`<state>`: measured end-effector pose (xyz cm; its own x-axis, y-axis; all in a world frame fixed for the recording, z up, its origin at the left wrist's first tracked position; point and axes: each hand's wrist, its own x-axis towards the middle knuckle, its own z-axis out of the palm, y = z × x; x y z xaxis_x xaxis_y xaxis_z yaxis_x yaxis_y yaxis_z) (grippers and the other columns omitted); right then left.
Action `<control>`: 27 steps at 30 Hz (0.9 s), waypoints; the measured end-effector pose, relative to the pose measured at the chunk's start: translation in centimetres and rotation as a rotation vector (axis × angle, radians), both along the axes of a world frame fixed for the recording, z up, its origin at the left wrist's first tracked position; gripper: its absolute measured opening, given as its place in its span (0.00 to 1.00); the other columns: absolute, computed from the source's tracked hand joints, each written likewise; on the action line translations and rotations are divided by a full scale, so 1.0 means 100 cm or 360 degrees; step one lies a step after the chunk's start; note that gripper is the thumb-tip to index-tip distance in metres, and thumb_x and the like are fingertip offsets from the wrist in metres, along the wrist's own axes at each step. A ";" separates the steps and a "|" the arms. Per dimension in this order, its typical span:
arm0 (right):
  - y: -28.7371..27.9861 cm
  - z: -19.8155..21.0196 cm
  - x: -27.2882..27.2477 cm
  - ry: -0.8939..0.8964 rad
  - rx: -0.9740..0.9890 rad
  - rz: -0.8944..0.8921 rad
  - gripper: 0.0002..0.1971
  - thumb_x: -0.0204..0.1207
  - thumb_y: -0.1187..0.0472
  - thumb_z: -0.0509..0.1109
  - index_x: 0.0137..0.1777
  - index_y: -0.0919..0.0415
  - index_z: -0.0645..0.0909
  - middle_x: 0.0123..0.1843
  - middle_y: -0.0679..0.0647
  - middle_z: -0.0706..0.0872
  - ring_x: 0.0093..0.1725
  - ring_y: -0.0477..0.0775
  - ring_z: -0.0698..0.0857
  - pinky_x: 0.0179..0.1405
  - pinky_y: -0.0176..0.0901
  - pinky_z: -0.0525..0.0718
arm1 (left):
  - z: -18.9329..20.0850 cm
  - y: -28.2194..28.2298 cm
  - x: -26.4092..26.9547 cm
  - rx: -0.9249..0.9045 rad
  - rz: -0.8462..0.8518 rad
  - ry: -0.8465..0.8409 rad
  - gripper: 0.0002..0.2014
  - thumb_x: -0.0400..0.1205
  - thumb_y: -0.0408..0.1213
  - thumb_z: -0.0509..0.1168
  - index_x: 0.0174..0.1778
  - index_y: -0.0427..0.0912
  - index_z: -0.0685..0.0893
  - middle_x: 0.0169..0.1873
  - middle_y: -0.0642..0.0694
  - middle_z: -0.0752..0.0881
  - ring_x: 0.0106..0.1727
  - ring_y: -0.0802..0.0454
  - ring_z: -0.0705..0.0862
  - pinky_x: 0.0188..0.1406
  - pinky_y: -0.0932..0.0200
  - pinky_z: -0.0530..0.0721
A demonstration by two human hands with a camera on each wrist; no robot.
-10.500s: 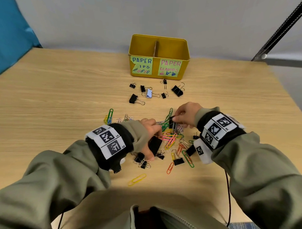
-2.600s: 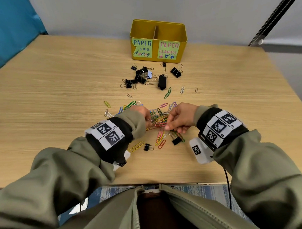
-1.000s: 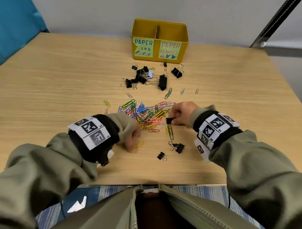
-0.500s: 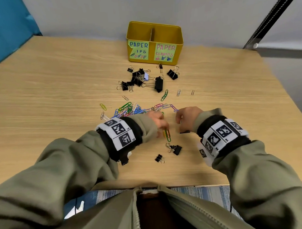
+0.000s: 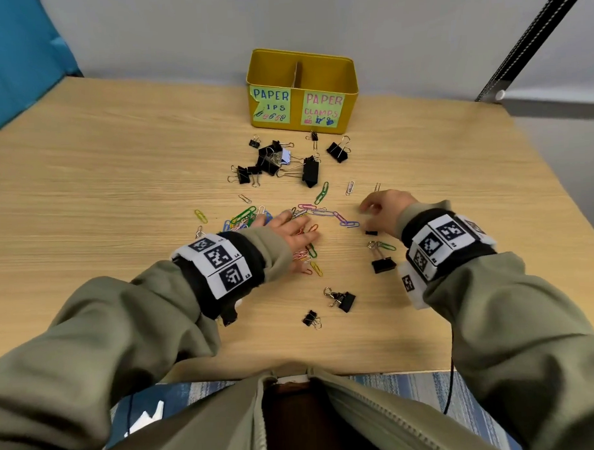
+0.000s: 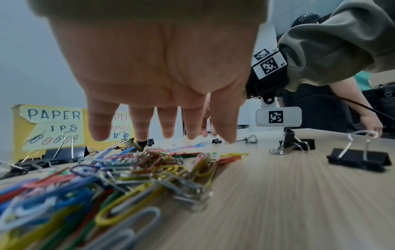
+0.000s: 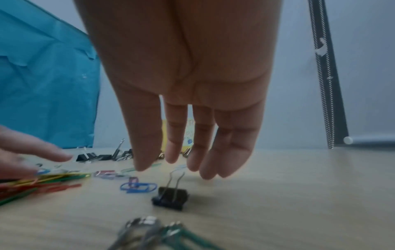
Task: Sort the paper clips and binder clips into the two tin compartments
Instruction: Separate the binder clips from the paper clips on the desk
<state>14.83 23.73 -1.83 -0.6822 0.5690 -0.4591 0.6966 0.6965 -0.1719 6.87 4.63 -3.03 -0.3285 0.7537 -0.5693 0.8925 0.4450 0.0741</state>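
Observation:
A yellow tin [image 5: 348, 88] with a divider stands at the table's far side, labelled for paper clips on the left and paper clamps on the right. A group of black binder clips [image 5: 273, 160] lies in front of it. Coloured paper clips [image 5: 243, 218] [image 6: 136, 169] are heaped mid-table. My left hand [image 5: 294, 230] [image 6: 162, 108] lies flat over the heap with straight fingers. My right hand [image 5: 386, 208] [image 7: 188, 135] hovers open above a small black binder clip [image 5: 371, 232] [image 7: 171, 197], holding nothing.
Three more black binder clips [image 5: 383, 264] [image 5: 342, 299] [image 5: 310, 318] lie near the table's front edge. A chain of pink and blue paper clips [image 5: 335, 216] runs between my hands. Blue fabric [image 5: 13, 59] hangs at the far left; another person [image 6: 363, 108] shows in the left wrist view.
My left hand has flattened onto the paper clips. My right hand has opened and lifted to the right, and the small black binder clip it held lies on the table.

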 end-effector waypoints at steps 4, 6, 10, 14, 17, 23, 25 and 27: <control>0.007 -0.014 -0.008 -0.0138 0.0005 0.0032 0.11 0.68 0.60 0.72 0.28 0.45 0.80 0.49 0.47 0.86 0.55 0.54 0.84 0.70 0.65 0.74 | -0.007 -0.007 -0.004 -0.0069 0.0066 -0.0098 0.37 0.80 0.60 0.53 0.82 0.57 0.43 0.83 0.51 0.37 0.83 0.40 0.37 0.76 0.28 0.49; 0.013 -0.013 -0.009 -0.0197 0.0065 -0.0009 0.13 0.69 0.63 0.70 0.27 0.46 0.80 0.51 0.48 0.87 0.55 0.54 0.84 0.69 0.64 0.74 | -0.005 -0.009 -0.004 -0.0086 0.0097 -0.0090 0.38 0.81 0.59 0.53 0.82 0.54 0.41 0.83 0.50 0.37 0.83 0.41 0.37 0.78 0.32 0.49; -0.001 -0.004 -0.021 -0.0146 0.0148 0.0068 0.12 0.74 0.64 0.65 0.50 0.44 0.81 0.59 0.47 0.81 0.61 0.57 0.82 0.72 0.67 0.70 | -0.003 -0.015 -0.009 -0.0024 0.0324 -0.0017 0.40 0.78 0.62 0.56 0.81 0.59 0.40 0.82 0.51 0.34 0.83 0.42 0.36 0.77 0.30 0.47; -0.047 -0.011 -0.040 -0.0215 0.0209 0.0343 0.18 0.78 0.64 0.61 0.68 0.54 0.72 0.65 0.52 0.80 0.67 0.58 0.79 0.75 0.71 0.61 | -0.007 -0.021 -0.017 -0.0042 0.0619 -0.0090 0.44 0.76 0.64 0.57 0.81 0.57 0.40 0.82 0.46 0.33 0.82 0.36 0.35 0.79 0.31 0.46; -0.066 -0.011 -0.049 -0.0092 -0.0050 0.0457 0.15 0.76 0.61 0.63 0.63 0.54 0.77 0.61 0.53 0.82 0.57 0.55 0.81 0.71 0.59 0.75 | -0.008 -0.021 -0.020 -0.0027 0.0672 -0.0136 0.44 0.76 0.65 0.56 0.82 0.56 0.39 0.83 0.45 0.36 0.83 0.37 0.37 0.81 0.34 0.46; 0.003 0.008 -0.047 -0.0051 0.0075 -0.0085 0.21 0.79 0.58 0.60 0.72 0.57 0.73 0.72 0.58 0.75 0.72 0.62 0.75 0.77 0.69 0.63 | 0.002 -0.046 -0.045 0.0079 0.0916 -0.0064 0.46 0.75 0.67 0.53 0.81 0.52 0.37 0.81 0.42 0.32 0.82 0.37 0.36 0.81 0.33 0.46; 0.019 0.007 -0.047 -0.0269 0.0205 -0.0138 0.23 0.82 0.59 0.56 0.76 0.64 0.67 0.77 0.63 0.70 0.76 0.65 0.70 0.79 0.68 0.58 | 0.005 -0.052 -0.050 -0.0014 0.1001 -0.0083 0.45 0.76 0.67 0.52 0.82 0.50 0.39 0.82 0.39 0.35 0.83 0.35 0.39 0.81 0.34 0.48; 0.019 0.004 -0.050 -0.0353 0.0189 -0.0155 0.22 0.83 0.60 0.54 0.74 0.68 0.68 0.76 0.65 0.71 0.75 0.66 0.71 0.79 0.65 0.61 | 0.007 -0.051 -0.050 -0.0092 0.0965 -0.0069 0.44 0.76 0.68 0.51 0.83 0.48 0.42 0.83 0.38 0.41 0.83 0.35 0.45 0.81 0.36 0.51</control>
